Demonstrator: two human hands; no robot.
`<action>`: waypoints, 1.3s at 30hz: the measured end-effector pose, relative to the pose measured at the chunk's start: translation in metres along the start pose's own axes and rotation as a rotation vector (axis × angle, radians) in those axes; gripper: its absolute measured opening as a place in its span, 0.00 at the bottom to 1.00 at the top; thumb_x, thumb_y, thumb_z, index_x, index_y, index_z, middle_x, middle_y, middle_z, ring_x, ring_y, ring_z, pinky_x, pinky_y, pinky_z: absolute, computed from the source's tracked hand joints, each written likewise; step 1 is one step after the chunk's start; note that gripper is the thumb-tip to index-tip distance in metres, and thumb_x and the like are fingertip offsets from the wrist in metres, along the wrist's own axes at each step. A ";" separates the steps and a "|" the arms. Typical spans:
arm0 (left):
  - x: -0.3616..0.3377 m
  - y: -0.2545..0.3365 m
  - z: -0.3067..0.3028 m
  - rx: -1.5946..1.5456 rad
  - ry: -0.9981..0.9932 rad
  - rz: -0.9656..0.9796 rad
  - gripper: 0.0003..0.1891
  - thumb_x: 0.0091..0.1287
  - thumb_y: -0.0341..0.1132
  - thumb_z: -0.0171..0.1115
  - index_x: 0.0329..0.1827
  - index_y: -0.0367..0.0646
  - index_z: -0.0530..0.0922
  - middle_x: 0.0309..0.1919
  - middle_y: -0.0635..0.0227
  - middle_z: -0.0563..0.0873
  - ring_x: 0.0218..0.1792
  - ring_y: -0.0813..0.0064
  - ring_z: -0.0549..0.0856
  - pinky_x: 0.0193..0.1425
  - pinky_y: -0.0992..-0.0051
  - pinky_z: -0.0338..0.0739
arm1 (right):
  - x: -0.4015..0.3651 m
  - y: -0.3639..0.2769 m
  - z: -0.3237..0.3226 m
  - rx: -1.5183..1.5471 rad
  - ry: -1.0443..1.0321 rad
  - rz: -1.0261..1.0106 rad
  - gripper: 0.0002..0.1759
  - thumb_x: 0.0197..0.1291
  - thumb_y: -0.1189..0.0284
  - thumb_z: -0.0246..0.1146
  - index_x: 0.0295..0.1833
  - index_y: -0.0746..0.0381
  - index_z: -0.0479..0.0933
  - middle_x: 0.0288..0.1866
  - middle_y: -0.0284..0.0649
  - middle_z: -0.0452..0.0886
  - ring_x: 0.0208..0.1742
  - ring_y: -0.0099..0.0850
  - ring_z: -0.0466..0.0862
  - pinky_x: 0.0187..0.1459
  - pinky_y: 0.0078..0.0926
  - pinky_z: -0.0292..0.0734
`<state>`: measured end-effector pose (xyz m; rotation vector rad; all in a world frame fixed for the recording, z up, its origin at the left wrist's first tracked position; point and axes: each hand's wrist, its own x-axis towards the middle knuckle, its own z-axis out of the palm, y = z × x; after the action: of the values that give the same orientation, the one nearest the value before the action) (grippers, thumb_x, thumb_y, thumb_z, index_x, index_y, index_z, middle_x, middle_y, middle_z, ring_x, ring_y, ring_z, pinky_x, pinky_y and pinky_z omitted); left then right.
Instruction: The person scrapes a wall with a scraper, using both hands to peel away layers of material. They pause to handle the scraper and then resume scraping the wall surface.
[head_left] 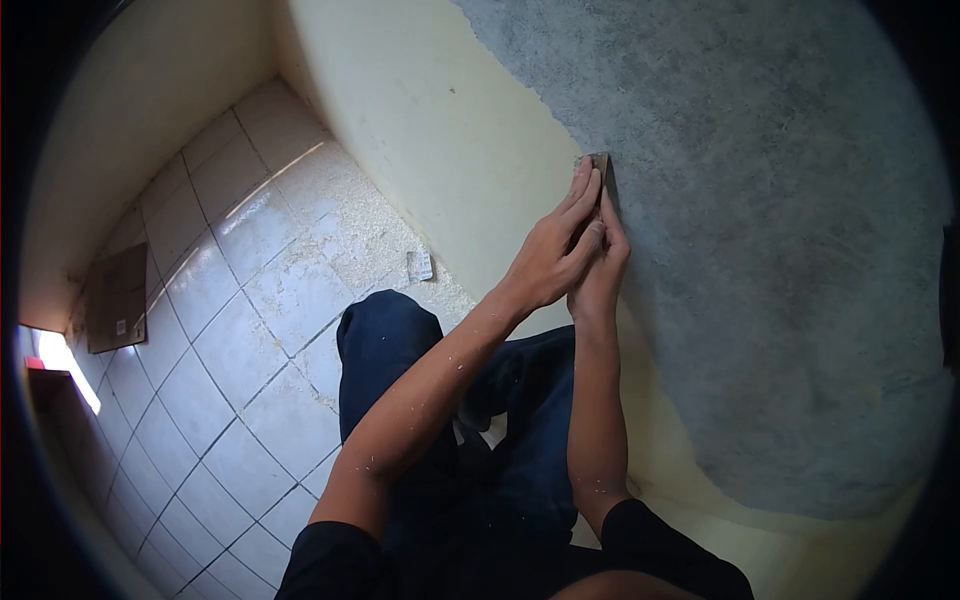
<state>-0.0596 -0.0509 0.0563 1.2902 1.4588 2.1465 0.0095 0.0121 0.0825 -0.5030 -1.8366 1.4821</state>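
Both hands meet at the wall, on the border between its cream paint and a large bare grey patch. A flat scraper blade pokes out past the fingertips, its edge against the wall. My left hand lies over the tool from the left, fingers stretched along it and pressed on it. My right hand is wrapped round the tool from below, its fingers pointing up the blade. The handle is hidden between the two palms.
Pale flakes litter the tiled floor along the wall's base, with a small piece of printed paper among them. A brown cardboard piece leans at the far left. My bent knees are close to the wall.
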 end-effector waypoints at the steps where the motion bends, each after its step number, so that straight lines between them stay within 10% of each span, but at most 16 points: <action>1: 0.001 -0.001 -0.001 -0.007 -0.007 -0.002 0.35 0.81 0.36 0.50 0.89 0.34 0.55 0.90 0.46 0.51 0.89 0.50 0.53 0.90 0.60 0.50 | 0.001 0.000 0.002 -0.012 0.003 -0.004 0.28 0.83 0.76 0.52 0.84 0.72 0.64 0.80 0.51 0.74 0.76 0.35 0.79 0.74 0.32 0.74; 15: -0.007 -0.003 -0.001 0.107 -0.042 0.028 0.39 0.79 0.41 0.53 0.88 0.32 0.54 0.88 0.39 0.54 0.88 0.45 0.55 0.89 0.60 0.55 | -0.010 0.012 -0.010 0.194 -0.053 0.048 0.31 0.84 0.70 0.52 0.87 0.64 0.61 0.85 0.43 0.70 0.77 0.29 0.77 0.70 0.26 0.76; 26: -0.004 0.003 -0.003 0.075 -0.057 -0.053 0.36 0.84 0.40 0.52 0.90 0.37 0.53 0.89 0.47 0.53 0.89 0.49 0.55 0.90 0.61 0.53 | -0.009 0.003 -0.021 0.378 -0.100 0.356 0.30 0.88 0.65 0.48 0.89 0.56 0.60 0.61 0.29 0.83 0.30 0.09 0.71 0.22 0.10 0.65; 34: 0.002 -0.008 -0.003 0.020 0.054 -0.036 0.36 0.83 0.39 0.51 0.89 0.37 0.53 0.88 0.41 0.53 0.87 0.46 0.58 0.87 0.62 0.58 | 0.012 0.013 -0.002 0.300 -0.069 0.247 0.27 0.86 0.70 0.49 0.86 0.61 0.66 0.67 0.36 0.82 0.40 0.13 0.77 0.37 0.13 0.76; 36: 0.015 -0.019 -0.012 -0.014 0.125 -0.008 0.34 0.83 0.36 0.51 0.88 0.34 0.55 0.88 0.40 0.55 0.88 0.51 0.58 0.88 0.65 0.57 | 0.026 0.017 0.010 0.312 -0.050 0.249 0.27 0.86 0.71 0.49 0.84 0.66 0.67 0.55 0.33 0.80 0.45 0.16 0.77 0.46 0.17 0.79; 39: 0.010 -0.020 -0.015 -0.153 0.105 -0.070 0.33 0.83 0.37 0.50 0.87 0.29 0.57 0.88 0.42 0.57 0.89 0.52 0.56 0.89 0.66 0.53 | 0.016 0.016 0.013 0.234 -0.036 0.275 0.27 0.86 0.73 0.49 0.85 0.66 0.66 0.67 0.39 0.81 0.58 0.21 0.81 0.57 0.19 0.80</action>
<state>-0.0824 -0.0447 0.0426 1.0739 1.3265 2.2602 -0.0130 0.0180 0.0704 -0.6356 -1.6405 1.8733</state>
